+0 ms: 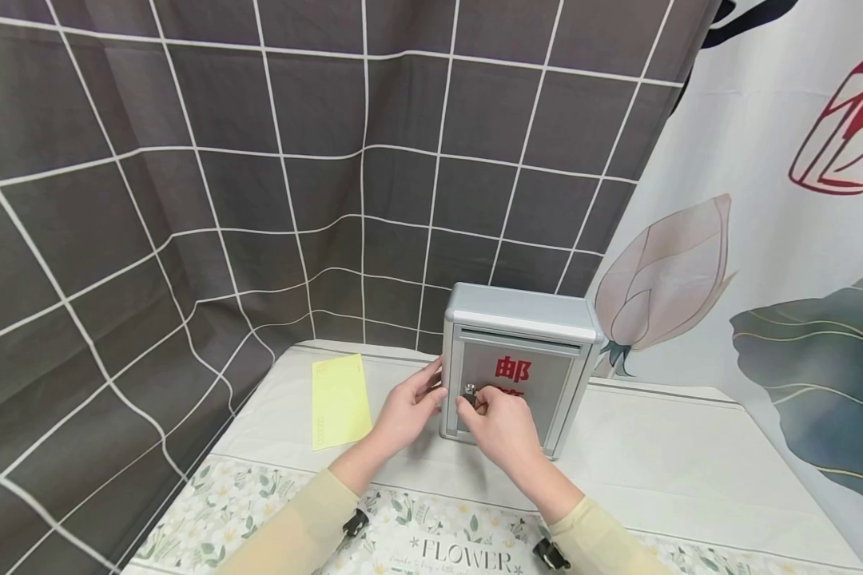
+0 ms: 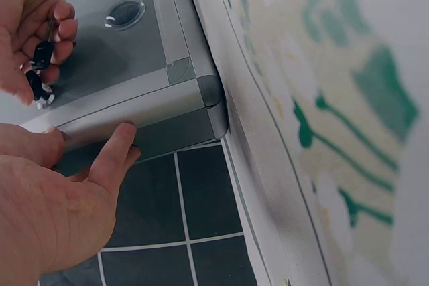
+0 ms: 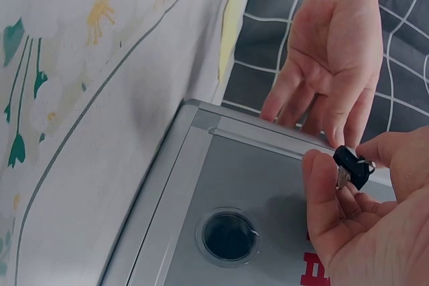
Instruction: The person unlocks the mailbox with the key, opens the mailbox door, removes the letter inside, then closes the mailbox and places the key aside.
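A silver-grey metal mailbox with red characters and a slot near its top stands upright on the table. My right hand pinches a black-headed key at the lock, near the left edge of the mailbox's front. A second black-headed key hangs beside it against the fingers; the key's tip is hidden in the left wrist view. My left hand touches the mailbox's left side, its thumb by the front edge and its fingers along the side face. In the right wrist view, those fingers look relaxed.
A yellow envelope lies flat on the table, left of my left hand. The table's white cloth has a floral band toward the front. A dark curtain with a white grid hangs behind, and a white printed curtain at the right.
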Demonstrator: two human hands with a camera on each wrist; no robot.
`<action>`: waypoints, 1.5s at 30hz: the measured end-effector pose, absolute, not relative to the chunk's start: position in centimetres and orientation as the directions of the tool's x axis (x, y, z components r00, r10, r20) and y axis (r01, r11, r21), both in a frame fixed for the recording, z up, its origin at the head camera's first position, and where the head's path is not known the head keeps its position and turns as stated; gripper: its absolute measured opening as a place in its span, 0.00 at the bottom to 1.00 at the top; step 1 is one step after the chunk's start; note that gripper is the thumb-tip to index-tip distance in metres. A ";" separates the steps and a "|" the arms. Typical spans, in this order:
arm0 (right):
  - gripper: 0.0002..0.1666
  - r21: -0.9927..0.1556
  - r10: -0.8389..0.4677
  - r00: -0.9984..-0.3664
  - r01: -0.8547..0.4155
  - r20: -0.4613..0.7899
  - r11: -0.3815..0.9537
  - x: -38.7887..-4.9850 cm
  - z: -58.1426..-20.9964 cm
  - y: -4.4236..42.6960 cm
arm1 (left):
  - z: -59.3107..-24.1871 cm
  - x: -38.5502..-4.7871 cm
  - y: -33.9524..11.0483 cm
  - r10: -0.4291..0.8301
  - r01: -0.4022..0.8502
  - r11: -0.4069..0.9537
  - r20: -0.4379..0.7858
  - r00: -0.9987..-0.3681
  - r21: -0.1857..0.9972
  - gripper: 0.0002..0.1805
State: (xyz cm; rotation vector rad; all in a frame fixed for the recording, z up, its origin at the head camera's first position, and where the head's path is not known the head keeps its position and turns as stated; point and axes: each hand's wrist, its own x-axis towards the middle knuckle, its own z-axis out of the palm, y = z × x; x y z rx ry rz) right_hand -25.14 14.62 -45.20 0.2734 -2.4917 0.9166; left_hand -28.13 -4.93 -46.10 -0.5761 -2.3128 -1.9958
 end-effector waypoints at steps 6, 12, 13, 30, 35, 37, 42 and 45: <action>0.18 -0.533 -0.031 -0.848 -0.361 0.529 0.765 -24.7 -44.9 14.5 | -46.1 -28.1 -5.0 0.258 0.295 0.115 0.259 -0.931 0.948 0.32; 0.18 -0.514 -0.036 -0.828 -0.381 0.560 0.768 -25.2 -45.6 14.8 | -46.1 -28.2 -5.0 0.257 0.298 0.118 0.261 -0.930 0.947 0.32; 0.17 -0.516 -0.034 -0.829 -0.379 0.558 0.768 -25.5 -46.0 14.9 | -46.2 -28.2 -5.0 0.257 0.299 0.117 0.262 -0.930 0.947 0.32; 0.16 -0.530 -0.064 -0.865 -0.362 0.498 0.767 -22.4 -43.1 13.8 | -46.2 -28.2 -4.9 0.256 0.306 0.107 0.271 -0.928 0.946 0.32; 0.16 -0.560 -0.044 -0.899 -0.308 0.435 0.769 -21.6 -42.8 13.7 | -46.3 -28.3 -4.9 0.258 0.313 0.107 0.277 -0.925 0.944 0.32; 0.16 -0.578 -0.035 -0.905 -0.300 0.423 0.759 -21.5 -42.8 13.8 | -46.3 -28.3 -4.9 0.259 0.317 0.105 0.281 -0.924 0.943 0.32; 0.13 -0.645 -0.013 -0.930 -0.264 0.366 0.717 -20.9 -42.5 14.0 | -46.3 -28.2 -5.0 0.257 0.316 0.096 0.283 -0.924 0.944 0.32; 0.11 -0.708 -0.008 -0.949 -0.240 0.314 0.664 -20.4 -42.3 14.2 | -46.2 -28.1 -5.0 0.252 0.310 0.102 0.277 -0.927 0.945 0.32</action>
